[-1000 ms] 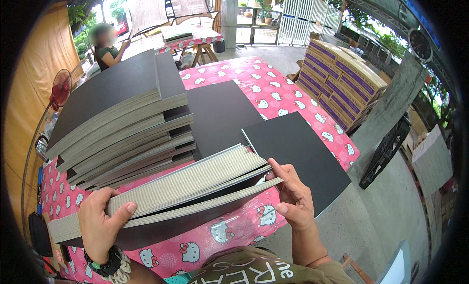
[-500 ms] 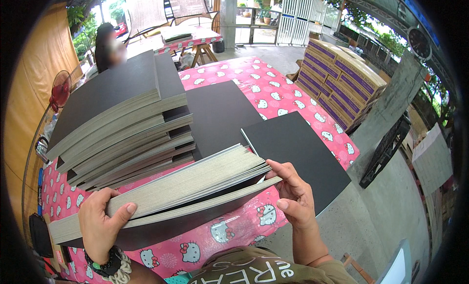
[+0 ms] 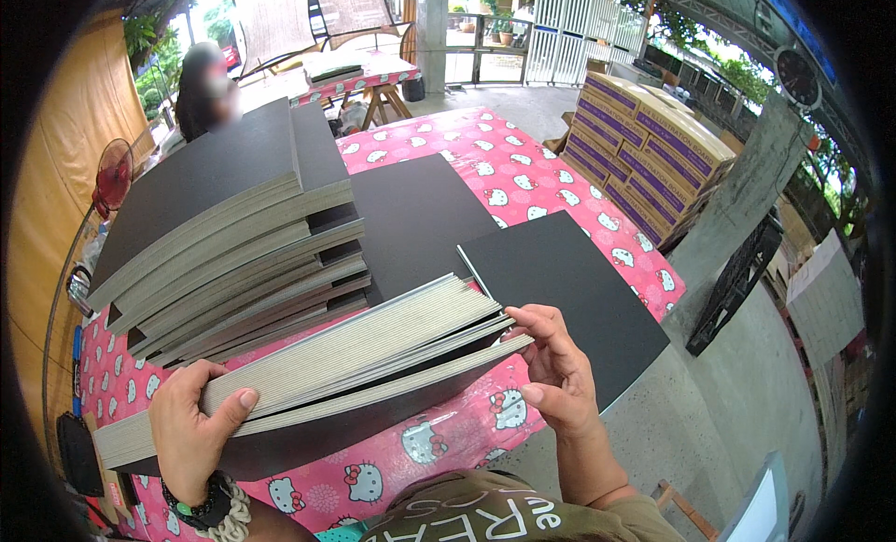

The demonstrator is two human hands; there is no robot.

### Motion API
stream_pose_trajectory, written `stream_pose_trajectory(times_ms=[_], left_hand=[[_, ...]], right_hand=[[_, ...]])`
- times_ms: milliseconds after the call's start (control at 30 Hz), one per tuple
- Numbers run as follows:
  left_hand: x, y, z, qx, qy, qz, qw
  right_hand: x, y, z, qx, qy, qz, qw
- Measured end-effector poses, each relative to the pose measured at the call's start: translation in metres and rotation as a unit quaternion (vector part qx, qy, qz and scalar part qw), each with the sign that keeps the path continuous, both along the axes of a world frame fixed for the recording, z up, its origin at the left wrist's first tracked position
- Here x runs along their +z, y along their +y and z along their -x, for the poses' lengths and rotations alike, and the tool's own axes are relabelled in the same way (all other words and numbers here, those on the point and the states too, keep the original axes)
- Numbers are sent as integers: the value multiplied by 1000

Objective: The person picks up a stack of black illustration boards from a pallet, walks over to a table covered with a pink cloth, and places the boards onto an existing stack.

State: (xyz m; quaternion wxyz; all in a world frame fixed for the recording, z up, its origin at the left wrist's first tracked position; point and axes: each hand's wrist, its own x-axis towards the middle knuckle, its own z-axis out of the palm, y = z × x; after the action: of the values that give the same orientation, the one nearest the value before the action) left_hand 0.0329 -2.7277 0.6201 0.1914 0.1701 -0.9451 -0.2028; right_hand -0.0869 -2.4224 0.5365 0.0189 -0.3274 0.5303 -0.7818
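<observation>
A thick stack of black boards [image 3: 373,421] with pale grey edges is tilted on edge in front of me. My left hand [image 3: 196,421] grips its left part, thumb over the board edges. A gap splits the stack toward the right, with a few boards fanned apart there. At that end my right hand [image 3: 560,369] has its fingers curled against the board corners and into the gap, its thumb held off. Behind the stack lie a black board [image 3: 569,299] on the right and another black sheet [image 3: 420,211] in the middle.
A tall, staggered pile of black boards [image 3: 215,169] stands at left on the pink patterned tablecloth [image 3: 448,132]. Brown cartons with purple bands [image 3: 644,159] are stacked beyond the table at right. A person [image 3: 201,94] is behind the pile. A red fan [image 3: 114,173] stands far left.
The right fingers have shifted slightly at the board corners, and the fanned boards there sit a little differently. The left hand keeps its grip. The whole view has shifted slightly.
</observation>
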Motion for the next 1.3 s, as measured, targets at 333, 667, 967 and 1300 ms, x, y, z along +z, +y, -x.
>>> stream_pose_trajectory(times_ms=[333,667,967,1300], left_hand=[[4,3,0,7,-19,2,1000],[1,0,0,0,-8,-10,1000],[1,2,1,-1,4,9,1000],[3,3,-1,6,-8,20,1000]], right_hand=[[3,-2,2,15,-8,-26,1000],[2,3,2,28,-4,-23,999],[0,4,-2,-5,12,-39,999],[-6,12,4,38,-2,11,999]])
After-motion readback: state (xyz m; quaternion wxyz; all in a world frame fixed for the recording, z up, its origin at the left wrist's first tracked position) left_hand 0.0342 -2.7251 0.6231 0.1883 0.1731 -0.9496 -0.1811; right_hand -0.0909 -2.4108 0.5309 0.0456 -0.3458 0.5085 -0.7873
